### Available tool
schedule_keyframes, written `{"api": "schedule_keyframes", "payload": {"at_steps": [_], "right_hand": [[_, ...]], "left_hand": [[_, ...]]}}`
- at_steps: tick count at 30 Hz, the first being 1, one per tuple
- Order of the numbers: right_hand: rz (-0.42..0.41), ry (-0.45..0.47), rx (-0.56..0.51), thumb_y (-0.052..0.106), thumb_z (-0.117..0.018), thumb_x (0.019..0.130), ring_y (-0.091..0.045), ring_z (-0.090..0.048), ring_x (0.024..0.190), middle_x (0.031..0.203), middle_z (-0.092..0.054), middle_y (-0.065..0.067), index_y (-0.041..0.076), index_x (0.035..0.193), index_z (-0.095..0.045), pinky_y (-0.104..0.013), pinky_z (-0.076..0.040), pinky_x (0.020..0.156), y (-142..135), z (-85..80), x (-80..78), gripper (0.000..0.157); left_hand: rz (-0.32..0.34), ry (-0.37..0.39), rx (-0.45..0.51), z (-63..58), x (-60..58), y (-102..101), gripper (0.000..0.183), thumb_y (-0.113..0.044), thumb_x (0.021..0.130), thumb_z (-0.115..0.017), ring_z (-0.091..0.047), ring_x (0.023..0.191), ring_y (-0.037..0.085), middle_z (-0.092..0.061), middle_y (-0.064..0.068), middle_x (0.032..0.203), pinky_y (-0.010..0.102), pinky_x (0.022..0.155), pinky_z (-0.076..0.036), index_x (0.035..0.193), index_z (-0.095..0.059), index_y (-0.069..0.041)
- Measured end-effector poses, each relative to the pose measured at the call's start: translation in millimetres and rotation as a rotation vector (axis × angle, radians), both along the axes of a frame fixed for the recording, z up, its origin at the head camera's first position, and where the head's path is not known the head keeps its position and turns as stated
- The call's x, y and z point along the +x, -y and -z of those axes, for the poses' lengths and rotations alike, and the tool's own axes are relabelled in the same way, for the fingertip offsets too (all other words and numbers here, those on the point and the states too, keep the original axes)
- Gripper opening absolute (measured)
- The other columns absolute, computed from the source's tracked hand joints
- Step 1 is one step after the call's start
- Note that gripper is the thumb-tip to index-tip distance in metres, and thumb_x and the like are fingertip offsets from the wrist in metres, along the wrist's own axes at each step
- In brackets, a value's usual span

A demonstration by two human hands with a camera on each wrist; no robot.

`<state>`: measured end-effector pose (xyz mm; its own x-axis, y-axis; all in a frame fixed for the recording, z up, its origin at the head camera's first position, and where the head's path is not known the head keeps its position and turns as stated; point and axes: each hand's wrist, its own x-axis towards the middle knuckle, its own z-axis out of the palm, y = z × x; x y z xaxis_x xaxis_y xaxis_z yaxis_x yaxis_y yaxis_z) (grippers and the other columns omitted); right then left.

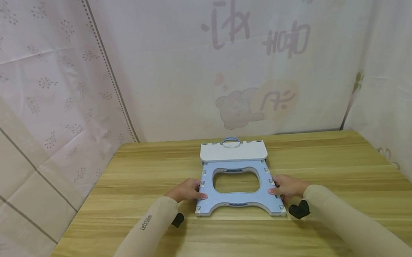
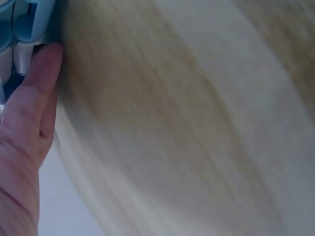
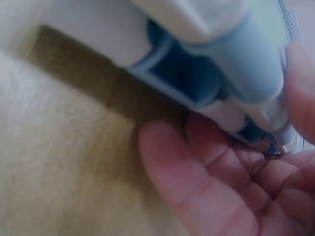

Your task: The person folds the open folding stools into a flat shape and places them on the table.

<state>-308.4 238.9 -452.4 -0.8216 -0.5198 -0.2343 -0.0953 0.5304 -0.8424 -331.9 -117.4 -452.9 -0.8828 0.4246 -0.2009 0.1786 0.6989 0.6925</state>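
A folding step stool [image 1: 235,201] in light blue and white lies folded flat on the wooden table, its white top panel [image 1: 234,151] and small carry handle [image 1: 231,139] toward the back. My left hand [image 1: 187,189] grips its left edge, thumb on the blue leg panel and the fingers below the side. On the opposite edge my right hand [image 1: 287,186] holds on the same way. Close up in the right wrist view, the curled fingers [image 3: 206,172] reach under the hinged side [image 3: 236,64]. The left wrist view catches fingers [image 2: 37,88] against the stool's edge [image 2: 22,44].
Wood-grain table [image 1: 127,235] extends on all sides of the stool. Printed curtains [image 1: 170,65] hang behind the table and along both sides. A dark heart-shaped piece [image 1: 299,209] sits at the right wrist, and another dark piece [image 1: 178,220] at the left.
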Motion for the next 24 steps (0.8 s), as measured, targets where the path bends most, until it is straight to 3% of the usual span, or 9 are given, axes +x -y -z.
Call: {"api": "schedule_keyframes", "payload": {"at_steps": [6, 16, 24], "right_hand": [[0.004, -0.007, 0.044, 0.006, -0.056, 0.098, -0.019, -0.063, 0.075, 0.091, -0.064, -0.014, -0.015, 0.109, -0.048, -0.039, -0.057, 0.061, 0, 0.4, 0.1, 0.026], [-0.01, -0.049, 0.139, 0.005, -0.058, 0.097, -0.021, -0.065, 0.072, 0.087, -0.063, -0.015, -0.016, 0.105, -0.052, -0.038, -0.058, 0.06, 1, -7.1, -0.6, 0.024], [-0.036, -0.081, 0.164, 0.005, -0.058, 0.097, -0.023, -0.067, 0.074, 0.087, -0.065, -0.014, -0.015, 0.104, -0.054, -0.039, -0.058, 0.059, 6, -9.1, 0.3, 0.021]], "left_hand": [[0.003, 0.021, 0.003, 1.5, 1.2, -1, 0.017, -0.005, 0.087, -0.072, -0.049, 0.068, 0.01, -0.061, 0.001, 0.077, 0.019, 0.06, -0.042, 0.094, -0.065, 0.008], [-0.016, 0.035, -0.034, -6.3, 4.4, -6, 0.016, -0.007, 0.086, -0.074, -0.055, 0.067, 0.01, -0.064, 0.003, 0.076, 0.023, 0.064, -0.05, 0.091, -0.065, 0.006], [0.008, -0.006, -0.08, -5.8, 4.4, -2, 0.017, -0.009, 0.086, -0.074, -0.05, 0.063, 0.01, -0.058, 0.001, 0.069, 0.02, 0.057, -0.043, 0.082, -0.063, 0.003]]}}
